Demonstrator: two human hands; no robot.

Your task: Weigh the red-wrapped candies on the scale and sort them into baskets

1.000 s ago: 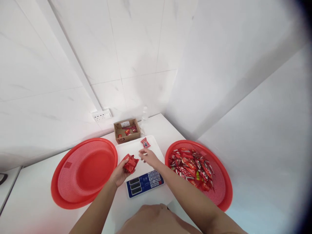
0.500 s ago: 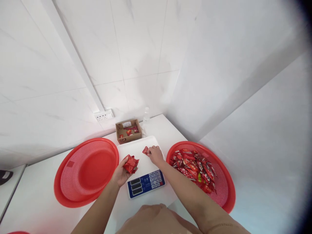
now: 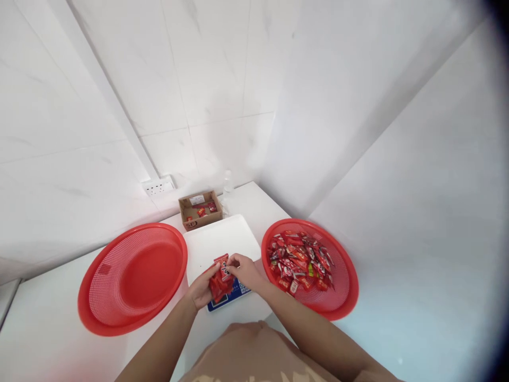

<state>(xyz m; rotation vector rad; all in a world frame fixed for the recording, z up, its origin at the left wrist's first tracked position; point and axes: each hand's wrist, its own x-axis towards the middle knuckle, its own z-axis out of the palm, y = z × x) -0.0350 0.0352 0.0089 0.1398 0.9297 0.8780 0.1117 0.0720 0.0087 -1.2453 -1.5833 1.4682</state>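
Note:
My left hand is closed around a bunch of red snack packets, held over the front of the digital scale. Right beside it, my right hand pinches a red packet with white print against the top of that bunch. The scale's white pan lies bare behind the hands, and its blue keypad panel is partly hidden under them. To the right, a red mesh basket contains a heap of similar packets.
A second red mesh basket stands at left with nothing in it. Behind the scale is a small cardboard box with several red packets, next to a clear bottle. A wall socket and tiled walls border the table.
My right hand has lifted its packet off the scale pan and brought it to the bunch in my left hand. Both hands are now nearer my body, and the view has shifted slightly.

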